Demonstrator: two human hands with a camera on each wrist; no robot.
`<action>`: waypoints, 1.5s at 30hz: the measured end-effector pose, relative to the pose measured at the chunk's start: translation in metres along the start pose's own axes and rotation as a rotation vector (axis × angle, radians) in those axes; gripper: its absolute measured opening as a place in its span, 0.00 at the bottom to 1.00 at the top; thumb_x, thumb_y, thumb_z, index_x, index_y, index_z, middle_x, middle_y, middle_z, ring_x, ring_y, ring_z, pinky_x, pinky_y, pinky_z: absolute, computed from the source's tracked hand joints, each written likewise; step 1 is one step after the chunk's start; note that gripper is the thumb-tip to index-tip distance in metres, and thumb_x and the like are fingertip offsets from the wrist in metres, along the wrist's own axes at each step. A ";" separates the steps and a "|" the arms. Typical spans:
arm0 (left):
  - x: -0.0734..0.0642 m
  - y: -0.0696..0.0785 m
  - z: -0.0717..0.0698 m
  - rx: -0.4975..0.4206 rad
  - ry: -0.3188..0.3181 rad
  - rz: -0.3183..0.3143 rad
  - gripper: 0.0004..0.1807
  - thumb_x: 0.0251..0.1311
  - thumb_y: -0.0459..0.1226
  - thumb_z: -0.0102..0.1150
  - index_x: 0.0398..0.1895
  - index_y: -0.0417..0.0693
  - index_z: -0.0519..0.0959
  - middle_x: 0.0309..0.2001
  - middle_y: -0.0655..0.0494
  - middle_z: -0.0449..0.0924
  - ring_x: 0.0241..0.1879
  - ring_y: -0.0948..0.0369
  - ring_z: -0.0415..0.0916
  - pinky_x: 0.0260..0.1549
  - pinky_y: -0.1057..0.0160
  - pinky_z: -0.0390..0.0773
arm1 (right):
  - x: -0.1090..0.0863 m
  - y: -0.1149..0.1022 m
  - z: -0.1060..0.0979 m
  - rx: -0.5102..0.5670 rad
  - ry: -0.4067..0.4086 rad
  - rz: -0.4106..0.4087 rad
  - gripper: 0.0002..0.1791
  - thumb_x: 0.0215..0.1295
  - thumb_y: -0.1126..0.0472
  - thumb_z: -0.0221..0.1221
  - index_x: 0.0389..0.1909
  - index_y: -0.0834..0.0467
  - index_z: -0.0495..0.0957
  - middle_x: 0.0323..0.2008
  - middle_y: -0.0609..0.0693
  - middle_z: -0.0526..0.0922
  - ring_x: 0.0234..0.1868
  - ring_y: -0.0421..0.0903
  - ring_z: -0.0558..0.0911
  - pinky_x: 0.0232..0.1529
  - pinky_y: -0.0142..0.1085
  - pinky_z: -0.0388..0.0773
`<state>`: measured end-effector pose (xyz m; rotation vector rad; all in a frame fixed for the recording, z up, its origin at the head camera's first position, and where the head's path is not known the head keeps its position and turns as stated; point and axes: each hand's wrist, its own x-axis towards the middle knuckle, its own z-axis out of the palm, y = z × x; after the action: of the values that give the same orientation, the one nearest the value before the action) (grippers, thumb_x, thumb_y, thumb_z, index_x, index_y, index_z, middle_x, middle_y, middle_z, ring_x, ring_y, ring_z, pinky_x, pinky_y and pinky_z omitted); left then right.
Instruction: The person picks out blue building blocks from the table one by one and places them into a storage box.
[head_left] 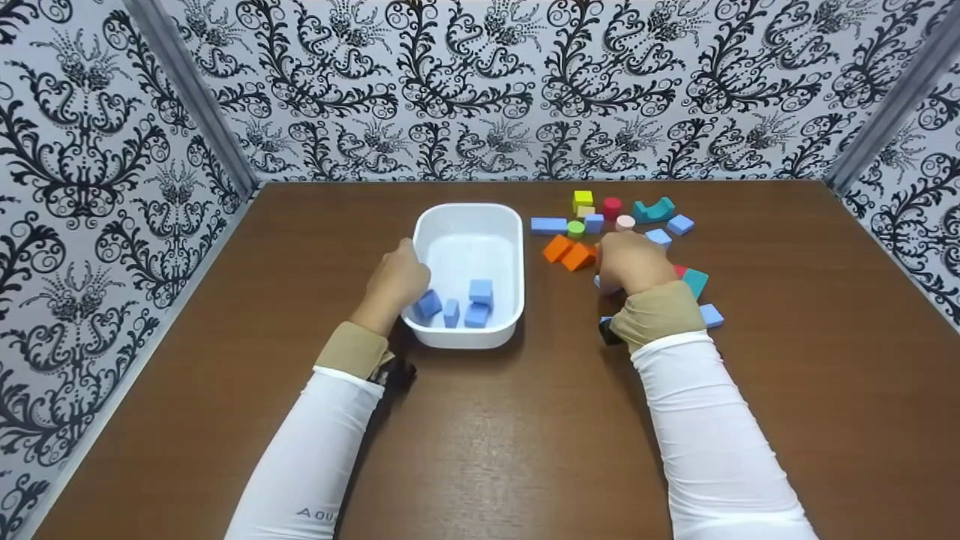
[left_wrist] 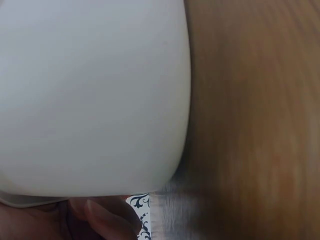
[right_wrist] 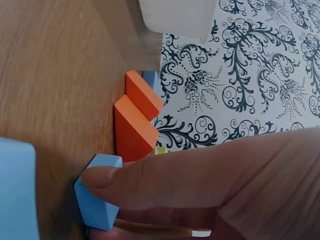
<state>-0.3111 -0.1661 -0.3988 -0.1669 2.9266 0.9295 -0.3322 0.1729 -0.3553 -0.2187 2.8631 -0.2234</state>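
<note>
My left hand [head_left: 397, 277] grips the left side rim of a white plastic tub [head_left: 469, 251]. In the left wrist view the tub's outer wall [left_wrist: 95, 100] fills much of the picture, with curled fingers [left_wrist: 107, 220] below it. Several blue blocks [head_left: 481, 291] lie in the tub's near end. My right hand [head_left: 636, 261] is low over scattered blocks to the right of the tub. Its thumb and fingers pinch a small blue block [right_wrist: 97, 210] close to the tabletop, as the right wrist view shows. Orange triangular blocks [head_left: 577, 256] sit just left of this hand.
Behind the right hand lie a long blue block [head_left: 549, 226], a yellow block [head_left: 583, 199], a red cylinder [head_left: 612, 208] and a teal curved block [head_left: 654, 211]. A teal block [head_left: 696, 282] and another blue block [head_left: 711, 316] lie to its right. A patterned wall [head_left: 495, 90] borders the brown table [head_left: 480, 435].
</note>
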 end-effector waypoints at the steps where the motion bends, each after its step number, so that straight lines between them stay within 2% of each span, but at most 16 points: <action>1: 0.000 0.000 0.000 0.002 0.001 0.002 0.32 0.71 0.36 0.43 0.78 0.35 0.62 0.64 0.32 0.78 0.60 0.40 0.80 0.57 0.39 0.79 | 0.000 0.000 0.000 -0.005 -0.001 0.001 0.12 0.53 0.65 0.68 0.40 0.62 0.85 0.42 0.60 0.82 0.41 0.60 0.79 0.44 0.54 0.80; 8: 0.001 0.001 0.000 0.009 -0.005 -0.007 0.33 0.72 0.36 0.43 0.79 0.35 0.60 0.66 0.32 0.77 0.62 0.40 0.79 0.59 0.39 0.78 | -0.002 -0.003 -0.001 -0.008 -0.009 -0.011 0.09 0.55 0.65 0.67 0.37 0.62 0.85 0.39 0.59 0.82 0.39 0.59 0.79 0.38 0.48 0.76; 16: 0.000 0.002 -0.001 -0.001 -0.010 -0.018 0.34 0.72 0.35 0.42 0.80 0.36 0.59 0.67 0.32 0.76 0.62 0.41 0.79 0.60 0.40 0.78 | -0.009 -0.006 -0.013 0.067 0.001 0.001 0.01 0.57 0.66 0.66 0.30 0.60 0.83 0.31 0.56 0.77 0.29 0.52 0.74 0.27 0.40 0.69; 22: -0.001 0.002 -0.001 -0.008 -0.005 -0.014 0.33 0.72 0.35 0.43 0.79 0.35 0.60 0.66 0.32 0.77 0.60 0.42 0.79 0.60 0.41 0.78 | -0.020 -0.015 -0.022 0.070 0.046 -0.013 0.04 0.50 0.69 0.66 0.24 0.58 0.82 0.28 0.53 0.73 0.26 0.51 0.72 0.22 0.38 0.66; 26: 0.000 0.001 -0.001 -0.007 -0.003 -0.007 0.33 0.72 0.35 0.43 0.79 0.34 0.59 0.66 0.32 0.77 0.60 0.42 0.79 0.60 0.41 0.78 | -0.027 -0.023 -0.026 0.089 0.085 -0.057 0.05 0.51 0.71 0.61 0.24 0.58 0.80 0.25 0.51 0.71 0.26 0.50 0.71 0.22 0.38 0.62; 29: -0.001 0.001 -0.001 -0.004 -0.004 -0.005 0.33 0.73 0.35 0.43 0.80 0.34 0.59 0.67 0.31 0.76 0.62 0.41 0.79 0.60 0.40 0.78 | -0.032 -0.027 -0.029 0.110 0.120 -0.094 0.06 0.55 0.71 0.59 0.28 0.59 0.83 0.27 0.51 0.75 0.29 0.51 0.72 0.25 0.39 0.62; 32: -0.001 0.001 0.000 -0.003 -0.003 -0.006 0.33 0.73 0.35 0.43 0.79 0.34 0.60 0.67 0.31 0.76 0.63 0.40 0.78 0.60 0.40 0.78 | -0.038 -0.032 -0.031 0.124 0.135 -0.105 0.10 0.55 0.70 0.61 0.37 0.60 0.88 0.33 0.52 0.82 0.35 0.53 0.76 0.31 0.42 0.68; 35: -0.001 0.001 0.000 -0.003 -0.002 -0.008 0.33 0.72 0.35 0.43 0.79 0.34 0.60 0.67 0.31 0.76 0.63 0.40 0.78 0.60 0.40 0.78 | -0.043 -0.038 -0.033 0.142 0.132 -0.121 0.17 0.59 0.69 0.63 0.50 0.61 0.89 0.46 0.55 0.87 0.44 0.56 0.80 0.44 0.48 0.78; 37: -0.001 0.001 0.000 -0.004 -0.004 -0.008 0.33 0.72 0.35 0.42 0.79 0.34 0.60 0.67 0.31 0.76 0.62 0.40 0.78 0.60 0.39 0.78 | -0.046 -0.043 -0.034 0.140 0.134 -0.148 0.19 0.62 0.68 0.63 0.54 0.62 0.88 0.51 0.58 0.88 0.48 0.58 0.82 0.52 0.53 0.80; 40: 0.000 0.001 0.000 -0.005 -0.005 -0.009 0.33 0.72 0.35 0.42 0.79 0.35 0.60 0.67 0.31 0.76 0.63 0.40 0.78 0.60 0.39 0.78 | -0.048 -0.051 -0.036 0.123 0.146 -0.198 0.17 0.67 0.65 0.62 0.55 0.63 0.88 0.54 0.59 0.88 0.52 0.58 0.84 0.58 0.55 0.80; 45: 0.001 0.001 0.000 -0.007 0.000 -0.012 0.33 0.71 0.35 0.43 0.78 0.35 0.61 0.67 0.31 0.76 0.63 0.40 0.78 0.60 0.39 0.78 | -0.053 -0.064 -0.036 0.155 0.146 -0.224 0.16 0.68 0.62 0.62 0.54 0.59 0.89 0.54 0.56 0.88 0.52 0.55 0.83 0.57 0.53 0.81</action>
<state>-0.3118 -0.1653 -0.3986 -0.1850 2.9189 0.9383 -0.2836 0.1241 -0.2970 -0.5116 2.9433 -0.5231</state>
